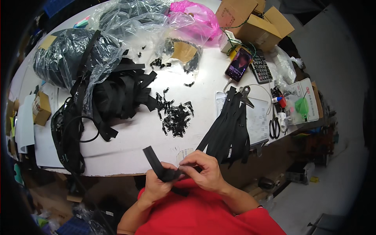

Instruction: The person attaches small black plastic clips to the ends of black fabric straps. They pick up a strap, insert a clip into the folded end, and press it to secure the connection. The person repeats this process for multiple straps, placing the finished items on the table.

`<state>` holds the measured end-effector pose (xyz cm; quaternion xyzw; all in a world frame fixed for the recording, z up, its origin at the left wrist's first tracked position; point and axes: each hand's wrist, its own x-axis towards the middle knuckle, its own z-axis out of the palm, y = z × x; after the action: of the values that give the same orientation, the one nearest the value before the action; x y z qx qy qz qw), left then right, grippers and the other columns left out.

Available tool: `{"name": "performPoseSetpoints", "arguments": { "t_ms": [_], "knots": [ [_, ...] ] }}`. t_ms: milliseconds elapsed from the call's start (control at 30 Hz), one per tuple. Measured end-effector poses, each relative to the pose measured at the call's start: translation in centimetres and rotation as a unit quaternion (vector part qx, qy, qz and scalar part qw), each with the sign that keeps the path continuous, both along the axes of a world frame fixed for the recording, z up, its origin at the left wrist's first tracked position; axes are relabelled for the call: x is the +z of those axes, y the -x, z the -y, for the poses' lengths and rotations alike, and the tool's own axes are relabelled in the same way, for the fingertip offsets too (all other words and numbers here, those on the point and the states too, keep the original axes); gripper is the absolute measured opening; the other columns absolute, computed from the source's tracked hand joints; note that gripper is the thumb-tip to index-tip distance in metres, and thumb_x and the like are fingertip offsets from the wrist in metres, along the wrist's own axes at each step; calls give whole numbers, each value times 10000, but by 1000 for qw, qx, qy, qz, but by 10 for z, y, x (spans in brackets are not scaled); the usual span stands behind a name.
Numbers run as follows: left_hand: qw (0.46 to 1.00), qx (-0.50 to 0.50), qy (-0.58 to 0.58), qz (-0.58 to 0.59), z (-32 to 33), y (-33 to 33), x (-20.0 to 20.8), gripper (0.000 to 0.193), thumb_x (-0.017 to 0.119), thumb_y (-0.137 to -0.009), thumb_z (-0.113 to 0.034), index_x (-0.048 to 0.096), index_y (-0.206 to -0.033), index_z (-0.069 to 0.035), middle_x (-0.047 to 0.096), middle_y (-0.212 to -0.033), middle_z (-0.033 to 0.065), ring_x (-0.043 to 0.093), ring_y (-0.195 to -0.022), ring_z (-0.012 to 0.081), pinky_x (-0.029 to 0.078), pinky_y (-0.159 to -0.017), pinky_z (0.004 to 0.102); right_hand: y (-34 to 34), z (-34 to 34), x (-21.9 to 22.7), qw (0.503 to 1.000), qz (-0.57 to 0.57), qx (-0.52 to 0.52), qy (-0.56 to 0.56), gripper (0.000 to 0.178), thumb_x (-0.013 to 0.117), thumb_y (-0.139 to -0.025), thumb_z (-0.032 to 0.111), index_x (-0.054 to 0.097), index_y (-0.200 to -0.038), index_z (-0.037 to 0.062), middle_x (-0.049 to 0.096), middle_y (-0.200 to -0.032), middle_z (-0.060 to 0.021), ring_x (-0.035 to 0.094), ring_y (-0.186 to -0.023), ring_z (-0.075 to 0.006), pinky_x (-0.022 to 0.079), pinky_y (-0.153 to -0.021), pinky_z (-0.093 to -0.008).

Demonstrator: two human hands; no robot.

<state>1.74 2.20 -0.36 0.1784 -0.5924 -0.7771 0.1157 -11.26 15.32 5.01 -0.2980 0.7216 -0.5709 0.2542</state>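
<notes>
Close to my body, beyond the table's front edge, my left hand [157, 185] is closed around a black zipper strip [153, 159]. One end of the strip stands up past the fingers, and the rest folds into the hand. My right hand [203, 170] meets it from the right, its thumb and fingers pinched at the strip; anything small between those fingertips is hidden. Ahead of both hands lies a heap of small black zipper sliders [176, 120]. To the left is a big tangle of black strips [121, 94]. More black zipper strips [229, 127] hang over the table edge at the right.
A metal clip [246, 96] sits at the top of the right-hand strips. Scissors [274, 126], a phone [239, 64], a calculator [261, 70] and an open cardboard box [263, 33] are on the right. Clear plastic bags [129, 17] and a pink bag [196, 17] fill the back.
</notes>
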Motion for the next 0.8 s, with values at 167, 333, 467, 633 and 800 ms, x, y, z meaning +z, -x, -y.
{"name": "performPoseSetpoints", "arguments": {
  "t_ms": [167,333,467,633,800],
  "knots": [
    [999,33,5,8,7,-1,4,283,802,-817,13,678,-1071,5,691,-800,61,647,-689,96,489,-605,237,2,5,1,998,-58,13,-4,133,714,-863,-15,721,-993,10,704,-914,-111,707,-797,-184,567,-683,-288],
    [987,29,144,-69,19,9,2,298,758,-827,36,729,-1120,-12,707,-844,86,679,-746,147,523,-643,265,-1,5,-6,993,-108,46,11,172,685,-872,-48,724,-1031,6,725,-927,-115,714,-802,-184,571,-681,-279],
    [989,6,128,-75,24,7,1,266,716,-829,58,741,-1088,1,732,-883,112,696,-755,181,539,-666,283,-5,0,-3,999,-5,40,-29,153,682,-880,-43,720,-1023,-2,728,-968,-116,718,-845,-166,571,-725,-272],
    [966,17,214,-148,24,4,0,264,729,-786,43,728,-1047,2,727,-881,107,703,-751,212,549,-672,309,-12,-4,-21,978,207,2,13,115,663,-932,-6,677,-1045,-28,706,-984,-81,695,-885,-126,563,-794,-255],
    [947,90,299,-76,18,5,-12,169,672,-792,64,633,-939,-9,647,-862,93,639,-730,197,503,-642,299,-1,23,-35,967,253,-34,-20,121,708,-910,55,663,-1015,15,648,-925,-63,643,-790,-142,531,-717,-271]
  ]
}}
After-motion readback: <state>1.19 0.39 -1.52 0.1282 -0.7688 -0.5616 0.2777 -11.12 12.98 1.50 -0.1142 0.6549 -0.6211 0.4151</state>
